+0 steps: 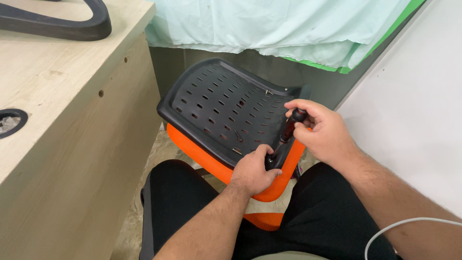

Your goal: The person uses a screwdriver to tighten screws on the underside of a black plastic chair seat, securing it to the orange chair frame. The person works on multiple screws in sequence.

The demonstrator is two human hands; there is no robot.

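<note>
- The chair seat (226, 110), black slotted plastic over orange mesh, lies tilted across the person's lap.
- The right hand (320, 130) has its fingers wrapped around a screwdriver (290, 127), tip down at the seat's near edge.
- The left hand (252, 171) pinches that edge beside the tip.
- A wooden bench (57, 96) stands to the left.

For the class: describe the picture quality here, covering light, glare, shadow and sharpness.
Head view: soft, even daylight with no hard shadows; a mild sheen on the black perforated seat panel; the right hand on the screwdriver and the left hand are sharp; the white cable at the lower edge looks slightly soft.
</note>
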